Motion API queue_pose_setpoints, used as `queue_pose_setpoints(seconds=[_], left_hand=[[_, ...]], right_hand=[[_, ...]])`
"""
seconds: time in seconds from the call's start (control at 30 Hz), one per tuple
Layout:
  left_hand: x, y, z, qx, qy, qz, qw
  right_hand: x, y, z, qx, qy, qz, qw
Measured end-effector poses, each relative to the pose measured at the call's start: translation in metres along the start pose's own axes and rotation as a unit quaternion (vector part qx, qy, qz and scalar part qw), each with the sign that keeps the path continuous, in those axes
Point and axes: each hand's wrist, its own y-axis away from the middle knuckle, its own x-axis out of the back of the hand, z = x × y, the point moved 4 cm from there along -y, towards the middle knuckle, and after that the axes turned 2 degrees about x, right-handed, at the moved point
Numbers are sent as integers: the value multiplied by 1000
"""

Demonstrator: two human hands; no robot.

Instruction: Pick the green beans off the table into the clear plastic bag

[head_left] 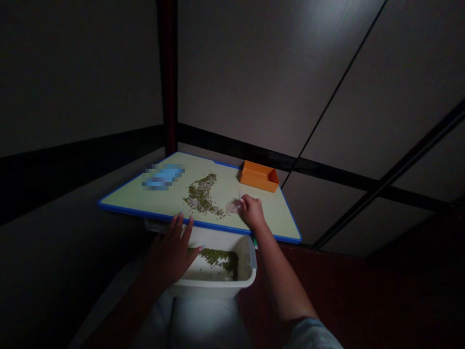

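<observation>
While right hand (252, 212) pinches clear plastic (233, 207) — left hand (169, 257) overhangs bin (214, 290)

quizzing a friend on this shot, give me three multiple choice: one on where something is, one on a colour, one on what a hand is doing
1. Where is the orange tray?
A) On the person's lap
B) At the far edge of the board
C) Under the left hand

2. What colour is the board's rim?
A) Red
B) Orange
C) Blue

3. What is the right hand doing?
A) Pinching a translucent piece
B) Gripping the tray
C) Hanging empty in the air

1 B: the tray sits at the board's far edge.
2 C: a blue band runs along the board's edge.
3 A: the fingers close on the translucent piece.
</observation>
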Motion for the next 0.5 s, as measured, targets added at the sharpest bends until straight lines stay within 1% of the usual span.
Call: queue_pose_setpoints(seconds=[0.2, 0.5], left_hand=[[1, 0, 0, 2, -1, -5, 1000], [1, 0, 0, -3, 6, 6, 1000]], right_hand=[[0, 0, 0, 4, -17, -4, 1000], [1, 1, 2, 6, -66, -21, 998]])
